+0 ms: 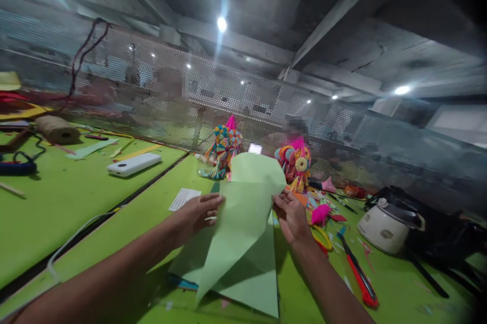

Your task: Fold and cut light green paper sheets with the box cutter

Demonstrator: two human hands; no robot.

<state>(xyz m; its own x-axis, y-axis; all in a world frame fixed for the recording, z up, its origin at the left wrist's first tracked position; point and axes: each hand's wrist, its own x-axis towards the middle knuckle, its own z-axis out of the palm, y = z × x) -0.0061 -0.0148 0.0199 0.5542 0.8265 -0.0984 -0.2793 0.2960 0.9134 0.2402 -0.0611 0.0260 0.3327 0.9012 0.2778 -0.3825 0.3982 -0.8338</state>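
A light green paper sheet (247,207) is raised off the table, its top curling over and its lower left corner hanging down. My right hand (292,212) pinches its right edge between thumb and fingers. At the left edge, my left hand (201,212) has its fingers closed on the paper, part of them hidden behind it. Beneath lies more light green paper (262,288), with darker green paper and a blue item partly covered at its left.
Colourful tasselled paper ornaments (228,141) stand behind the sheet, before a perforated metal screen (167,96). On the right are a red box cutter (357,273), yellow-handled scissors (323,238), paper scraps and a white pot (384,225). A white device (135,164) and twine spool (57,130) lie left.
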